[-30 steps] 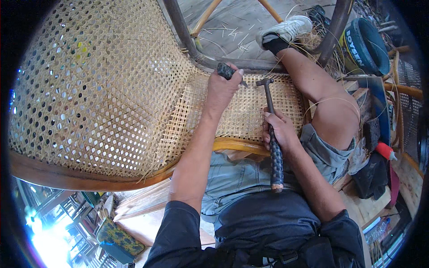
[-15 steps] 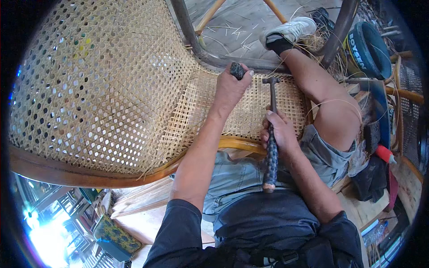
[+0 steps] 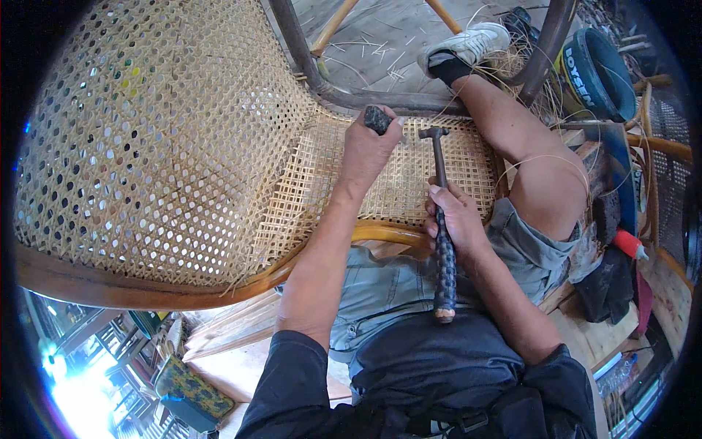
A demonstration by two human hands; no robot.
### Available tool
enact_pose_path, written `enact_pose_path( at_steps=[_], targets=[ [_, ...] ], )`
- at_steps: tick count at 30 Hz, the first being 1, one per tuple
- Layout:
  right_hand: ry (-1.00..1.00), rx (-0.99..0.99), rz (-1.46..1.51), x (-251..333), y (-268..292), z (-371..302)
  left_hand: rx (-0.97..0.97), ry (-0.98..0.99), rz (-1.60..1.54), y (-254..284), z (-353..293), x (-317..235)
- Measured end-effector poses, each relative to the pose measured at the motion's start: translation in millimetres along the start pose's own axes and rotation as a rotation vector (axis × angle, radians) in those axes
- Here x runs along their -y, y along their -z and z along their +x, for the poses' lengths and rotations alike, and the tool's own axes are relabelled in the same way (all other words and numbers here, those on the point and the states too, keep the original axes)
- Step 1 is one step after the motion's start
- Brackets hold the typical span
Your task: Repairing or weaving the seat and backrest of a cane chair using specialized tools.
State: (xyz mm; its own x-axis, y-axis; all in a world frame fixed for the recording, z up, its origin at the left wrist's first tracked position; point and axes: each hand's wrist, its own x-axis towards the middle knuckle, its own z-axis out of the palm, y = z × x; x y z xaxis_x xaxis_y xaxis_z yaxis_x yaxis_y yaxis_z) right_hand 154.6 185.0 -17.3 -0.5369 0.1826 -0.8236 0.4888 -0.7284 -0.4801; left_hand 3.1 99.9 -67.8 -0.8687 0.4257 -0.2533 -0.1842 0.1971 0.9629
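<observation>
Nearest me, over the lap, my right hand [image 3: 457,219] has its grip wrapped around the dark bound handle of a hammer [image 3: 441,219], head raised just above the woven cane panel [image 3: 409,172]. Just beyond, my left hand [image 3: 369,150] grips closed around a short dark tool [image 3: 377,118], pressed at the panel's far edge beside the metal frame bar [image 3: 380,99]. Farther off, a white shoe [image 3: 468,45] rests on the floor
</observation>
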Motion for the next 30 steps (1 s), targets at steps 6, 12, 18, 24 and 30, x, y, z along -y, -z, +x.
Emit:
enact_pose_path(
  at_steps=[6, 12, 18, 24, 30],
  targets=[
    [0.017, 0.082, -0.073, 0.0, 4.8, -4.0, -0.056, -0.009, -0.024, 3.2, -2.2, -5.4],
    [-0.009, 0.033, 0.059, 7.6, 25.0, -16.0, -0.134, 0.035, -0.079, 22.5, -8.8, -25.9],
    [-0.01, 0.0, 0.023, 9.7, 23.4, -22.1, -0.034, 0.107, -0.09, 8.7, -19.0, -22.9],
    [-0.006, 0.034, 0.013, 10.0, 22.8, -22.7, 0.014, 0.069, -0.048, -2.2, -16.2, -10.8],
    [-0.006, 0.005, 0.052, 5.5, 22.0, -20.4, 0.065, -0.006, 0.054, -8.1, -10.8, -1.2]
  ],
)
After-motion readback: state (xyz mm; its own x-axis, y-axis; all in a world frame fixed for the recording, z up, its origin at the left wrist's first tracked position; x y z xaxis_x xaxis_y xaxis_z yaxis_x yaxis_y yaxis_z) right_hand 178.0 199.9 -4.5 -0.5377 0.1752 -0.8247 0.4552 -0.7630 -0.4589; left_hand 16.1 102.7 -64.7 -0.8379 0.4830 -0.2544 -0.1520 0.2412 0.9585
